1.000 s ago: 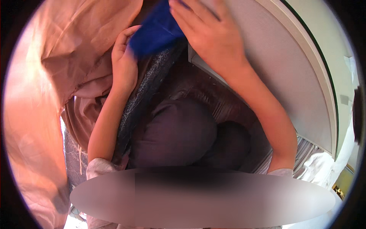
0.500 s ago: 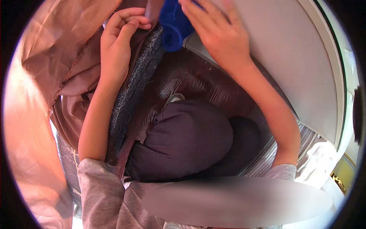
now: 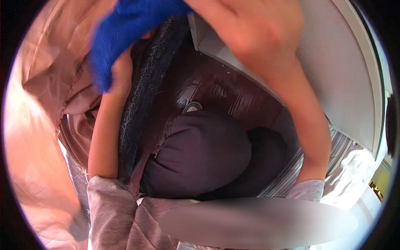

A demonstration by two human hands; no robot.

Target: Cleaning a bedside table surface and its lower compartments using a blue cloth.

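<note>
A bright blue, fuzzy cloth (image 3: 137, 18) stretches across the top of the view, blurred by motion. My right hand (image 3: 264, 31) is at its right end, knuckles up, and appears to grip it; the fingertips run out of the frame. The cloth drapes over my left hand (image 3: 121, 71) and covers most of its fingers, so I cannot see how they are bent. My left hand rests by brown fabric (image 3: 83, 99) and a dark blue, frayed denim strip (image 3: 143, 100).
Peach-orange fabric (image 3: 35, 125) hangs along the left side. A pale curved panel (image 3: 337, 71) stands at the right, above a dark reddish-brown floor (image 3: 216, 85). My dark-trousered knee (image 3: 200, 154) fills the lower middle. Striped cloth (image 3: 287, 171) lies at the lower right.
The blue cloth has swung left and spread over my left hand, whose curled fingers showed before. My right hand has moved closer and slightly right, and its fingers are less visible.
</note>
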